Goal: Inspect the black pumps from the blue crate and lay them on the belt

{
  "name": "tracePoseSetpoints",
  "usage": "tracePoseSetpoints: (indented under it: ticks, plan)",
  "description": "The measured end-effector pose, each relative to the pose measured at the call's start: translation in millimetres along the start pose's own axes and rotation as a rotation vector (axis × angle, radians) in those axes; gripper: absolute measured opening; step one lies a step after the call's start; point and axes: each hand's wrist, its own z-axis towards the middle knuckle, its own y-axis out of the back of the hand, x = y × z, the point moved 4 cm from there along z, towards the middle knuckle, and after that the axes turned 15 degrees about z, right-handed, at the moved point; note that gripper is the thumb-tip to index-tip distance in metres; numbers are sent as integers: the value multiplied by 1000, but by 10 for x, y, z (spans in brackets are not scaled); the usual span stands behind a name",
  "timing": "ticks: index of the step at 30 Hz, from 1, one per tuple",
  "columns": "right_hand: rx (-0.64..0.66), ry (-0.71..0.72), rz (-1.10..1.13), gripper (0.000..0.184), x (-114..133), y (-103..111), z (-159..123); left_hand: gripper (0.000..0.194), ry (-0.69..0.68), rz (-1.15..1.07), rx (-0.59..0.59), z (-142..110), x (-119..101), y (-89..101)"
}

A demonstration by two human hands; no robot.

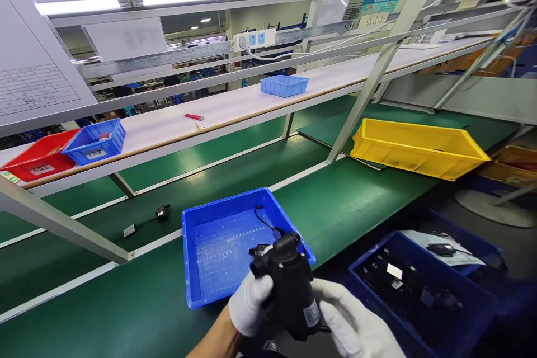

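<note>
In front of me I hold a black pump (pixel 289 282) with a silver label low on its side, over the near edge of a blue tray (pixel 218 282). My left hand (pixel 249 302), in a white glove, grips its left side with the thumb across it. On the other side my gloved right hand (pixel 352 313) has its fingers curled against the pump's lower body; their tips are partly hidden. Behind the pump, a smaller black part (pixel 259 250) and a black cable (pixel 262 213) lie in the tray.
A small black pump (pixel 163 213) with a tagged cord lies on the green conveyor belt (pixel 335 196). The yellow bin (pixel 419 148) stands right. Lower right, a dark blue crate (pixel 363 263) holds several black parts. Small bins (pixel 94 142) line the white shelf (pixel 159 128) beyond slanted posts.
</note>
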Motion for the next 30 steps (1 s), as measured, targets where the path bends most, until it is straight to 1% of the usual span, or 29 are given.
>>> tracePoseSetpoints:
  ticks: [1,2,4,5,7,9,11,15,23,27,30]
  plan:
    - [18,15,-21,62,-14,-25,35,66,-54,156,-41,-17,-68,34]
    - [42,30,-48,68,-26,-57,68,67,-126,313,-86,-32,-132,63]
    - [80,62,-83,80,-37,-133,126,79,-317,616,-156,-55,-223,91]
    - [88,71,-89,84,-36,-170,149,86,-419,736,-168,-65,-242,87]
    - [93,87,-82,87,-18,-238,187,94,-581,854,-163,-80,-237,74]
    - [109,105,-63,88,13,-291,212,91,-657,912,-179,-90,-219,80]
    - [109,137,-55,88,43,-310,230,89,-689,949,-199,-99,-216,92]
    - [84,200,-58,84,65,-294,255,93,-719,994,-215,-110,-227,123]
    - [77,202,-48,76,33,-279,275,97,-682,989,-208,-101,-173,162]
    - [50,212,-96,74,37,-258,285,104,-691,987,-202,-105,-139,171]
    - [65,195,-115,76,45,-254,276,112,-699,991,-208,-102,-109,180]
